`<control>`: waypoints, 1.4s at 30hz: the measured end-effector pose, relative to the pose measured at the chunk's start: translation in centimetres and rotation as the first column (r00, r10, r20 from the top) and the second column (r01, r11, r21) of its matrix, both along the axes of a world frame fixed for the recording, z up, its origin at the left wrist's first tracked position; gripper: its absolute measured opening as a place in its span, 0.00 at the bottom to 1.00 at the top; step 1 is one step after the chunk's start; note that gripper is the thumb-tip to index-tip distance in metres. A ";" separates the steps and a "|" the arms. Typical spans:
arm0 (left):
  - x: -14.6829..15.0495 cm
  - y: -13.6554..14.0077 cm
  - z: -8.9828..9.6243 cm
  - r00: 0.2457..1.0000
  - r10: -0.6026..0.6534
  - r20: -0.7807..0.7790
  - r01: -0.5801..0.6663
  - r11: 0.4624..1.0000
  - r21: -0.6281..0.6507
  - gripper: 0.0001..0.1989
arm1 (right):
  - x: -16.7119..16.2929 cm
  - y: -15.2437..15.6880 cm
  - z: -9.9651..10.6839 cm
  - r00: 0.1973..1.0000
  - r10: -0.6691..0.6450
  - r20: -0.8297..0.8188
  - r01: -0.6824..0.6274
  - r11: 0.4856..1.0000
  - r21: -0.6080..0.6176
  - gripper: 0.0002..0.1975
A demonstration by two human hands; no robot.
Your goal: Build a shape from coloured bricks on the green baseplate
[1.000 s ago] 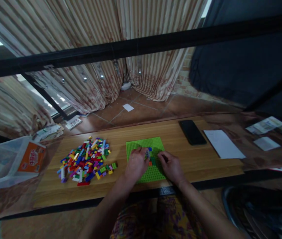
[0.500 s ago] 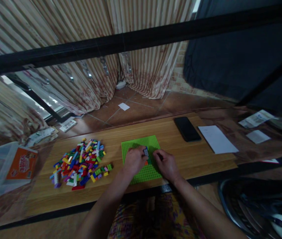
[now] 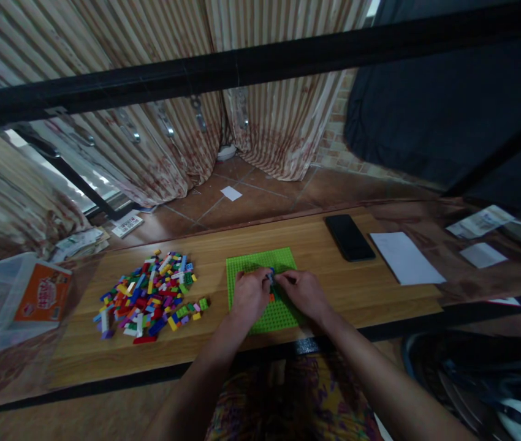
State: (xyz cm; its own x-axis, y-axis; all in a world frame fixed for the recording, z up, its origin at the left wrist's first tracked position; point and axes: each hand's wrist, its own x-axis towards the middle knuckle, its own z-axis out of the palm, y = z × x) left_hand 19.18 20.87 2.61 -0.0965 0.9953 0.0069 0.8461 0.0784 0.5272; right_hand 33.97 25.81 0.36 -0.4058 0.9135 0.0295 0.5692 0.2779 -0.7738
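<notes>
A bright green studded baseplate (image 3: 260, 323) lies on the wooden board, with both hands over it. My left hand (image 3: 250, 295) is closed, its thumb and fingers pinching a small grey-blue toy brick (image 3: 270, 277) near the plate's middle. From the other side my right hand (image 3: 305, 294) comes up to the same brick, fingers curled together at its edge; what its fingertips hold, if anything, is hidden. Just below the pinched brick a small orange brick (image 3: 271, 297) shows on the plate. Fingers partly cover the bricks there.
A heap of mixed bricks (image 3: 150, 297) is spread on the left of the wooden board (image 3: 214, 245). Farther left stands a clear plastic box (image 3: 0, 312). On the right lie a black phone (image 3: 349, 237) and white paper (image 3: 405, 257). A dark bar (image 3: 260, 64) crosses beyond.
My right hand has moved left, closing the gap to the brick in my left hand. The left hand stays over the plate's middle. The whole view has shifted slightly.
</notes>
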 end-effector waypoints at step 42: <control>2.0 -0.2 1.1 0.978 0.210 -0.019 -0.210 0.977 -0.044 0.11 | -1.5 0.6 0.8 0.984 -0.081 0.159 0.094 0.993 -0.076 0.15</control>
